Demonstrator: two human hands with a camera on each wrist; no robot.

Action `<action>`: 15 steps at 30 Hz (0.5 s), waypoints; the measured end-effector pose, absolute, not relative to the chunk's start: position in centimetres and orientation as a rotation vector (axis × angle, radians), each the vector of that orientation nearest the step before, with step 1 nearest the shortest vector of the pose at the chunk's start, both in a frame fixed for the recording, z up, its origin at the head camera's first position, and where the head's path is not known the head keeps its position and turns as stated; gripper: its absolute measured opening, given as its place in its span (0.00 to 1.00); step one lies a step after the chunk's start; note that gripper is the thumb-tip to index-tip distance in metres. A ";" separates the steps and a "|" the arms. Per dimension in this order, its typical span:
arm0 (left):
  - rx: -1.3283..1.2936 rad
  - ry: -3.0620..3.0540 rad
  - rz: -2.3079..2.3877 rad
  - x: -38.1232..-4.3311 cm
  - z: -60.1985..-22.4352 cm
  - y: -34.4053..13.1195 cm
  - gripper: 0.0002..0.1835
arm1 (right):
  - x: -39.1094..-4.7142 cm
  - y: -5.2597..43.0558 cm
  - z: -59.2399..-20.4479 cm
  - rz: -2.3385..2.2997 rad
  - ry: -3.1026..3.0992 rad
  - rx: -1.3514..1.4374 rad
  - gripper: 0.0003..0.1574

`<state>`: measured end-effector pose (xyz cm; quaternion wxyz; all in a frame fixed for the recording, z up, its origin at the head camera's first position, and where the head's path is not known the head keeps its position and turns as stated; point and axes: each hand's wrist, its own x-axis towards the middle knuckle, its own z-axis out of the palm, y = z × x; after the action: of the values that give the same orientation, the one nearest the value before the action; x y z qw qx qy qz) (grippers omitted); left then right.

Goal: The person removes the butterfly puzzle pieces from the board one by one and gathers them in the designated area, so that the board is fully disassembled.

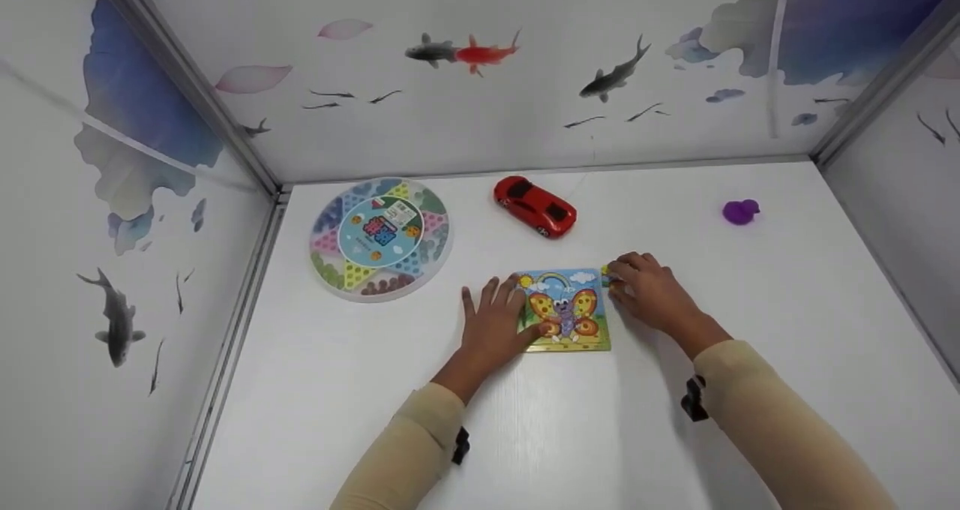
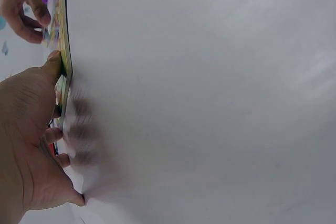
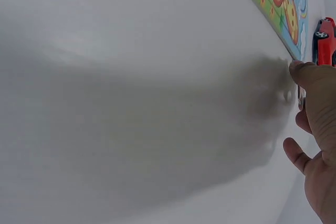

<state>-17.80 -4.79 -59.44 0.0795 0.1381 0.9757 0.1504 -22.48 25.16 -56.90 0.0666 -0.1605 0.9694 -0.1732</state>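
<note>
A square butterfly jigsaw puzzle (image 1: 568,311) lies flat on the white table. My left hand (image 1: 493,330) rests spread over its left edge, the thumb pressing the picture near the bottom left and the other fingers reaching along the side. At the board's upper right edge, my right hand (image 1: 651,292) pinches a small yellow and blue puzzle piece (image 1: 606,275) between thumb and fingers. Most of that piece is hidden under the fingers. The left wrist view shows the right hand (image 2: 25,9) just beyond the board's edge (image 2: 65,30).
A round Chinese checkers set (image 1: 381,240) under a clear cover lies at the back left. Behind the puzzle sits a red toy car (image 1: 535,206), and a purple rubber duck (image 1: 741,211) stands at the back right. Printed wall panels (image 1: 517,120) enclose the table.
</note>
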 end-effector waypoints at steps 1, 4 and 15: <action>0.412 2.921 0.450 -17.8 -59.4 -4.8 0.41 | -22.4 25.5 -57.0 -0.528 2.926 -0.479 0.26; 0.411 2.925 0.444 -17.9 -59.4 -4.8 0.41 | -22.3 26.4 -57.1 -0.542 2.927 -0.465 0.25; 0.410 2.930 0.437 -17.8 -59.3 -4.7 0.42 | -21.9 27.2 -57.4 -0.542 2.893 -0.452 0.27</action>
<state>-17.76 -4.69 -59.34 0.0756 0.1366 0.9769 0.1459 -21.93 27.16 -57.38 0.0816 -0.1512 0.9683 -0.1812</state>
